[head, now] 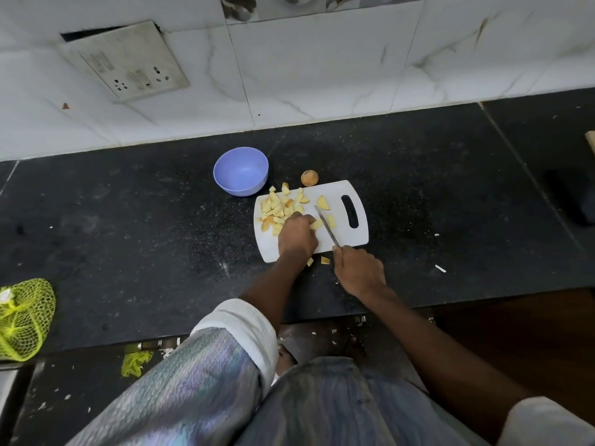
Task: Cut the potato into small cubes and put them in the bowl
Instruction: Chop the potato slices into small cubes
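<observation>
I see the potato pieces heaped on the left of the white cutting board, with a few larger wedges by the blade and two bits fallen onto the bench. My left hand pinches one chunk; my right hand is wrapped round the knife handle. I judge the dicing nearly finished. Next comes cutting the remaining wedges, then lifting everything into the blue bowl, which holds nothing. A small whole potato waits beside the board.
</observation>
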